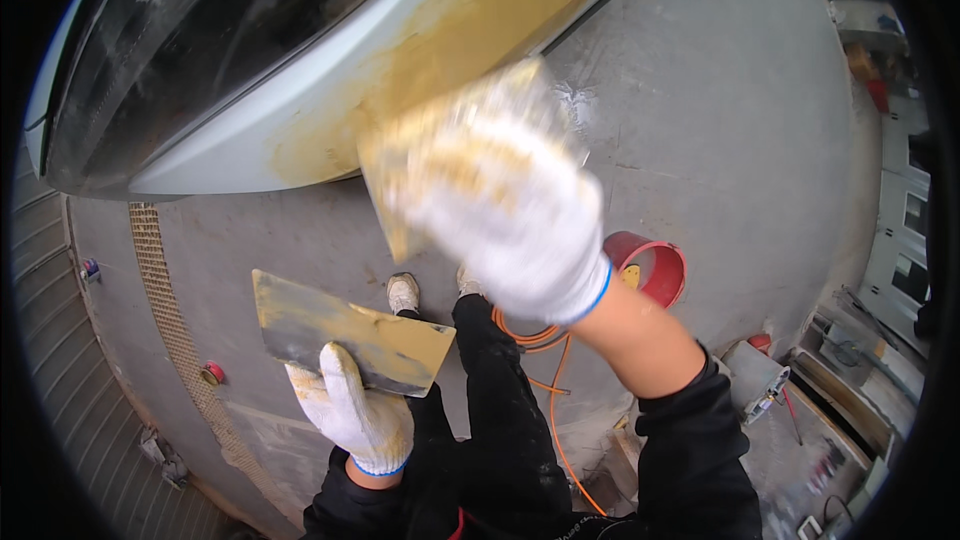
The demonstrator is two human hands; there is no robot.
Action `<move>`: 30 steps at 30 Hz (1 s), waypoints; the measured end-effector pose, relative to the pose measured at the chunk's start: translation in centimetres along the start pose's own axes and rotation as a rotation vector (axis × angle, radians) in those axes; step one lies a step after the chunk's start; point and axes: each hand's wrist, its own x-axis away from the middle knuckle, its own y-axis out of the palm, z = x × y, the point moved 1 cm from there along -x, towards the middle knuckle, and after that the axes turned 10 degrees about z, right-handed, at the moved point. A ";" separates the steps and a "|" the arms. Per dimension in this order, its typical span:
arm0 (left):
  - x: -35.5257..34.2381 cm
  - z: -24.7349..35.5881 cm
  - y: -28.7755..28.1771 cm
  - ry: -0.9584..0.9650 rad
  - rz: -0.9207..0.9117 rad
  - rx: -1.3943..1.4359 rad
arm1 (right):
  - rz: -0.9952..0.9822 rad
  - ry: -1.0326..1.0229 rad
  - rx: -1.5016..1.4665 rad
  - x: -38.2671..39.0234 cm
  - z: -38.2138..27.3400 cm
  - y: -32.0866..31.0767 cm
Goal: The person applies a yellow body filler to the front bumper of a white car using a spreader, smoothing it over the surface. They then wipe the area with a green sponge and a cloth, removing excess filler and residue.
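Note:
A white car body panel (pixel 220 145) curves across the top left, with a broad patch of tan-yellow filler (pixel 470 25) spread on it. My right hand (pixel 520 210), in a white knit glove stained with filler, grips a putty spreader (pixel 383 202) close to the patch's lower edge. Motion blurs this hand and the blade, so whether they touch the panel I cannot tell. Lower down, my gloved left hand (pixel 360 415) holds a flat metal putty plate (pixel 350 325) from beneath, its thumb over the near edge. Tan filler and grey smears coat the plate's face.
On the grey floor to the right of my legs lies a red cylindrical container (pixel 672 275), near a coiled orange hose (pixel 556 440). A perforated floor strip (pixel 160 275) runs down the left, with a small red roll-shaped item (pixel 212 373) beside it. Cluttered equipment (pixel 850 370) lines the right side.

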 end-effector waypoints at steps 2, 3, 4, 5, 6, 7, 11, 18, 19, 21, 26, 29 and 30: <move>-0.1 -0.4 0.3 -0.024 -0.031 0.044 | -0.176 0.190 -0.151 1.7 -2.0 -0.8; 0.0 -0.4 0.3 -0.016 -0.030 0.097 | -0.161 0.361 -0.259 2.4 -2.5 -1.5; 0.0 -0.5 0.5 -0.011 -0.012 0.028 | -0.151 0.535 -0.326 3.1 -2.9 -2.2; 0.1 -0.8 0.8 0.020 0.025 0.002 | -0.070 0.825 -0.481 3.8 -4.1 -2.7; 0.0 -0.9 0.8 -0.006 0.104 -0.023 | -0.096 0.829 -0.709 4.3 -4.6 -2.7; -0.2 -0.8 0.6 0.026 0.147 -0.071 | -0.176 0.853 -0.913 4.6 -5.3 -2.7; -2.1 0.8 -1.6 0.098 0.220 0.005 | -0.212 0.572 -0.497 3.9 -4.5 -1.6; -2.0 1.6 -5.7 -0.067 0.159 0.078 | 0.018 -0.019 0.314 0.0 -1.7 2.5; -2.1 1.6 -6.1 -0.049 0.169 0.095 | -0.004 -0.018 0.271 0.3 -3.0 3.6; -2.4 2.0 -6.8 -0.046 0.137 0.103 | -0.178 0.116 0.206 1.1 -5.6 5.1; -2.8 3.8 -8.9 -0.103 0.155 0.107 | -0.103 0.906 -0.480 2.7 -13.0 3.7; -2.7 5.3 -11.1 0.111 0.232 0.075 | -0.344 1.418 -0.964 1.3 -18.3 1.9; -2.8 6.1 -12.5 0.160 0.303 0.128 | -0.551 1.262 -1.000 0.0 -19.8 1.6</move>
